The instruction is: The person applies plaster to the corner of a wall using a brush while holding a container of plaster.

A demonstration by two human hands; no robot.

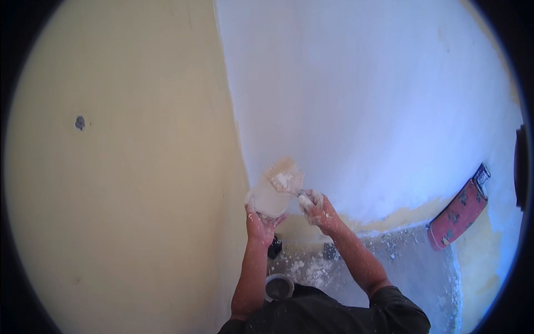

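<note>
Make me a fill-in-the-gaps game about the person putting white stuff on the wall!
1. The left hand holds a flat white ____.
2. The right hand holds a putty knife covered in ____ paste.
3. The wall on the left is pale ____.
4. A ____ tool leans against the white wall.

Missing words: board; white; yellow; red
</note>
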